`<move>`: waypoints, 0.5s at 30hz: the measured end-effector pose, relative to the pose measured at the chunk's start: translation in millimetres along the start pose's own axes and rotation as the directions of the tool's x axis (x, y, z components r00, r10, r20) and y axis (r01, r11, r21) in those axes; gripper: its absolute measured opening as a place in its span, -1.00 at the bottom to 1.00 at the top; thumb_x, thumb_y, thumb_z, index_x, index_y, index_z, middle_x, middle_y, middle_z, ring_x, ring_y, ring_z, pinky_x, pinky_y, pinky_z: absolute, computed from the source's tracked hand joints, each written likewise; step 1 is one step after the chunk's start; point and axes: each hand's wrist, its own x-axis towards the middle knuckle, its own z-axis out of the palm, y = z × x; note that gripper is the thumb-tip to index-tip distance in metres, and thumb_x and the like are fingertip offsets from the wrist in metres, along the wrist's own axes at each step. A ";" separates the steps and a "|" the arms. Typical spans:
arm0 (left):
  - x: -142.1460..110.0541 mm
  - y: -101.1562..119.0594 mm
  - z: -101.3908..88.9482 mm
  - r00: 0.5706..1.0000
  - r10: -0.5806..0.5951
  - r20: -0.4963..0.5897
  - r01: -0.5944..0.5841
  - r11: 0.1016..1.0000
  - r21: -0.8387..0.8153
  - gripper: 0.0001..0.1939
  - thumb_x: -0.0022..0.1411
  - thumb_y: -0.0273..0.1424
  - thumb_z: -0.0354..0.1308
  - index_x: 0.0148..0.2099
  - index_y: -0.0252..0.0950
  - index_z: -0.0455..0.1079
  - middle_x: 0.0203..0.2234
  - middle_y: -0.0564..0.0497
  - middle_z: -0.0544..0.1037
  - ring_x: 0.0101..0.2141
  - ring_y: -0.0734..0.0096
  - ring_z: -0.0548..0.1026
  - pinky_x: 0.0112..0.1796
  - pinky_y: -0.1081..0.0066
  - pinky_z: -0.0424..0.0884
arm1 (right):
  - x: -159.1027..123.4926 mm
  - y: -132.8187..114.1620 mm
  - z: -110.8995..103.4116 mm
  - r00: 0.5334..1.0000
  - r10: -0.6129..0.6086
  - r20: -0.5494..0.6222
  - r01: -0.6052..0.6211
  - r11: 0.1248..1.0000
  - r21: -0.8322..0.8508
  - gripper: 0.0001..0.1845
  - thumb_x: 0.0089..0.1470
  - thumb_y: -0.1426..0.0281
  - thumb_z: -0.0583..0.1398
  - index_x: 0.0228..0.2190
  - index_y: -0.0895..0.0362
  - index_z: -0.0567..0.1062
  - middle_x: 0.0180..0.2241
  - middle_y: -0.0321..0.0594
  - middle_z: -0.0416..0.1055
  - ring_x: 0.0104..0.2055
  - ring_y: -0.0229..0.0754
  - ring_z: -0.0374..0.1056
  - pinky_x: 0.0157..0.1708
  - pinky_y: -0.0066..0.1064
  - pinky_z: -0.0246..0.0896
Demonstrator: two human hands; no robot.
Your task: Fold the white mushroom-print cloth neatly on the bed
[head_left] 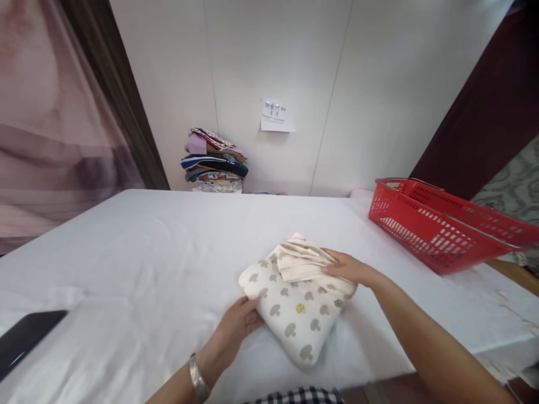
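Head view: a folded cream garment with a mushroom print [295,306] lies on the white-covered bench [138,247], near its front edge. The left hand [236,328] curls around its near-left corner; the right hand [347,268] lies flat on the ribbed folded part. If either hand lets go unevenly, the top fold may spring open, or the bundle may slide off the bench edge.
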 end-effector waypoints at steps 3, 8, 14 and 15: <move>1.1 6.9 -8.0 0.996 0.045 -0.075 -0.044 0.999 0.021 -0.52 0.06 -0.25 0.25 0.01 -0.33 0.31 -0.06 -0.18 0.48 -0.09 0.18 0.47 -0.02 0.22 0.33 | 7.5 16.8 -18.4 0.989 0.090 0.119 -0.114 0.972 0.206 -0.27 -0.09 0.15 0.25 0.12 0.04 0.23 0.11 -0.20 0.29 0.10 -0.06 0.25 0.05 -0.21 0.18; 12.8 12.1 -12.1 0.927 0.232 -0.296 -0.186 0.966 0.177 -0.45 0.00 -0.29 0.29 0.05 -0.24 0.25 0.00 -0.13 0.42 0.00 0.14 0.38 -0.07 0.20 0.32 | 16.6 42.0 -28.5 0.954 0.153 0.258 -0.232 0.922 0.311 -0.22 -0.13 0.18 0.27 0.12 0.08 0.22 0.02 -0.14 0.38 0.03 -0.05 0.32 0.02 -0.20 0.20; 21.8 13.7 -12.2 0.928 0.287 -0.236 -0.225 0.939 0.259 -0.38 -0.04 -0.26 0.30 0.08 -0.22 0.21 0.01 -0.14 0.40 -0.01 0.12 0.37 -0.15 0.26 0.36 | 26.9 45.7 -20.6 0.975 0.217 0.045 -0.217 0.976 -0.018 -0.48 -0.18 0.20 0.26 -0.13 0.14 0.44 -0.19 -0.19 0.49 -0.14 -0.05 0.39 -0.15 -0.28 0.28; 24.7 14.5 -12.9 0.930 0.281 -0.236 -0.221 0.942 0.251 -0.35 -0.04 -0.26 0.30 0.10 -0.23 0.20 0.02 -0.15 0.39 0.00 0.11 0.36 -0.14 0.26 0.35 | 28.9 45.3 -19.2 0.979 0.203 -0.006 -0.203 0.975 -0.088 -0.53 -0.17 0.20 0.25 -0.19 0.15 0.47 -0.24 -0.20 0.49 -0.17 -0.06 0.39 -0.19 -0.30 0.28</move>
